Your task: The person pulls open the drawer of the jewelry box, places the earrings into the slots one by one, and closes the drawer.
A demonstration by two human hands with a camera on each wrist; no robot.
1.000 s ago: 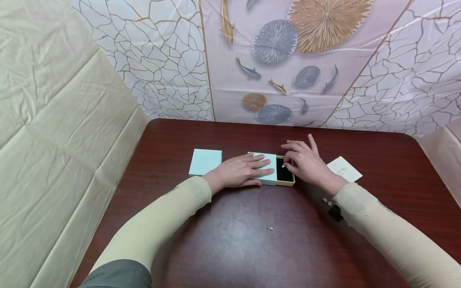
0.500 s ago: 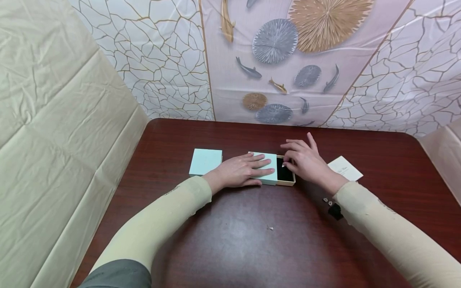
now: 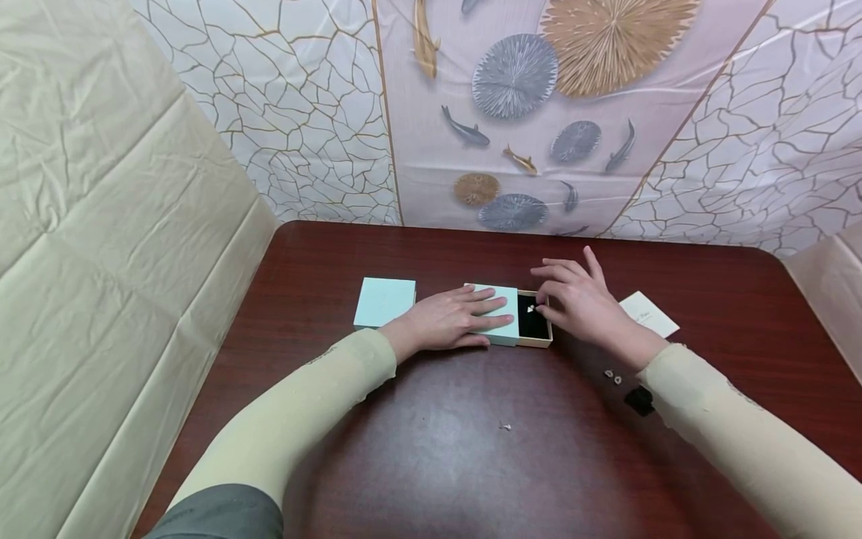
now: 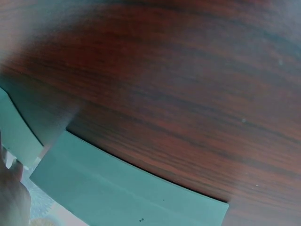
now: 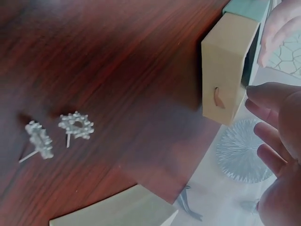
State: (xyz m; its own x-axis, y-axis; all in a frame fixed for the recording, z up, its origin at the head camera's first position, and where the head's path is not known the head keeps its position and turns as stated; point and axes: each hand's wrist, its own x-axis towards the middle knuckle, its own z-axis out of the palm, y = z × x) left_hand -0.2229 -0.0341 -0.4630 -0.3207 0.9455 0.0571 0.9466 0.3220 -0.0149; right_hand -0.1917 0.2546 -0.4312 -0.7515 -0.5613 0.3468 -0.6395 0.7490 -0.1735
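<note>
My left hand (image 3: 458, 320) lies flat with spread fingers on the pale mint sleeve of a small drawer box (image 3: 501, 339). The box's cream drawer (image 5: 225, 66) is pulled out to the right, with a thin pull tab on its front. On the drawer's black insert (image 3: 533, 327) lies a tiny shiny piece (image 3: 530, 308), too small to name. My right hand (image 3: 575, 303) hovers at the drawer's right side, fingers loosely bent, with thumb and forefinger tips close beside the shiny piece. In the right wrist view nothing shows between those fingers.
Another mint box (image 3: 385, 302) stands left of my left hand. To the right are a white printed card (image 3: 649, 314), two silver flower-shaped stud earrings (image 5: 76, 125) and a black pad (image 3: 639, 401). A tiny pale item (image 3: 506, 427) lies near the table's middle.
My right hand has drawn back slightly to the right, leaving the shiny piece on the black insert more visible. My left hand and the box have stayed in place.
</note>
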